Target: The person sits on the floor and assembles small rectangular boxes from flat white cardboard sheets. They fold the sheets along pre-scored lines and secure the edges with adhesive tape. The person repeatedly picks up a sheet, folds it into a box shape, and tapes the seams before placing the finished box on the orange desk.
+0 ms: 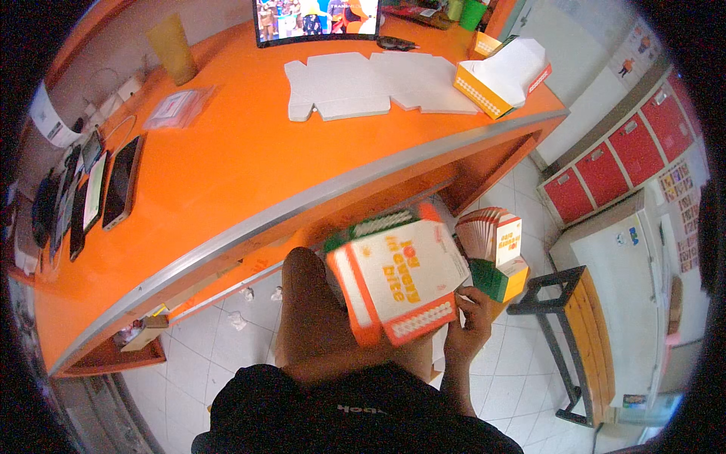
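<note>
A printed food carton [408,265], white with orange, red and green panels, is held over my lap, slightly blurred. At its lower right corner my right hand [473,318] is closed, fingers curled round the edge. My left forearm [333,369] runs beneath the carton's lower edge; the left hand itself is hidden behind it. To the right of the held carton stands a stack of nested flat cartons [488,242] in green, yellow and white. On the table lie an unfolded grey cardboard blank [355,83] and a part-folded orange carton [484,92] with a white inside.
The orange table [227,166] has a metal-trimmed front edge. Along its left lie phones [121,181], a plastic packet [178,107] and a yellow cup [172,49]. A screen [318,21] stands at the back. A wooden bench [586,340] and red lockers [601,166] are at right.
</note>
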Demonstrator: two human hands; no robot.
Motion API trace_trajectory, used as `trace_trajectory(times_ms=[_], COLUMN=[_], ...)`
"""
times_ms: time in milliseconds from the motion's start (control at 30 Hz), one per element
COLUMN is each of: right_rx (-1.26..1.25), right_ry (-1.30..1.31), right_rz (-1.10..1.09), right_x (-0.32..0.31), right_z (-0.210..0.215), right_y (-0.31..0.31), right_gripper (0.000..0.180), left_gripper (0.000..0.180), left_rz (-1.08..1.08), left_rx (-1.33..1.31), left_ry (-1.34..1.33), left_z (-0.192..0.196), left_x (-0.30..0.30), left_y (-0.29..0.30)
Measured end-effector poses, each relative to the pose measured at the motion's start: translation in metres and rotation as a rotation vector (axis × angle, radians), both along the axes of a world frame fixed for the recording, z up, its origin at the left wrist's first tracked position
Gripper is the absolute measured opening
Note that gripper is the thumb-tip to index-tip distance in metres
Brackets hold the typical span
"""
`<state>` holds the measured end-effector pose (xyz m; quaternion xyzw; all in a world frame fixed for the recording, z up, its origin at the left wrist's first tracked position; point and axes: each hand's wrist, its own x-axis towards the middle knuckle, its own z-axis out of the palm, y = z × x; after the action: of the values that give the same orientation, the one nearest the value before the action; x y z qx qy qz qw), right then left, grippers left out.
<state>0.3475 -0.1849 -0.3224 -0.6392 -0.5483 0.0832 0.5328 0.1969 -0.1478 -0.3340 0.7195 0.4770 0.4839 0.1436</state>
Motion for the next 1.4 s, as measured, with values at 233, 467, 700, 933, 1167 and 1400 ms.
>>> trace_trajectory(times_ms=[233, 467, 700, 933, 1167, 1400], right_rx=[-0.092, -0.185, -0.043, -0.052, -0.208, -0.313], right_ry=[0.439, 0.801, 0.57, 0.482, -0.093, -0.139], right_rz=[-0.099, -0.034, 0.258, -0.04, -0.209, -0.17], right_x=[0.021, 0.081, 0.018, 0.002, 0.006, 0.012], right_z=[-0.014, -0.031, -0.031, -0.02, -0.085, -0.085], right_y=[0.005, 0.017, 0.022, 0.036, -0.004, -0.013], right_gripper=[0.033, 0.051, 0.063, 0.046, 0.043, 0.04], left_gripper=[0.047, 0.049, 0.051, 0.047, 0.022, 0.016], left_rz=[0.072, -0.339, -0.286, -0.373, -0.249, -0.37], left_rx=[0.006, -0.45, -0.037, -0.063, -0.121, -0.352], left_ry=[0.007, -0.491, -0.115, -0.177, -0.456, -0.489], left_z=[0.002, -0.006, 0.003, -0.008, -0.001, 0.01], left_x=[0.012, 0.003, 0.007, 0.004, 0.018, 0.0], left_y=[-0.004, 0.028, 0.024, 0.022, 0.022, 0.032])
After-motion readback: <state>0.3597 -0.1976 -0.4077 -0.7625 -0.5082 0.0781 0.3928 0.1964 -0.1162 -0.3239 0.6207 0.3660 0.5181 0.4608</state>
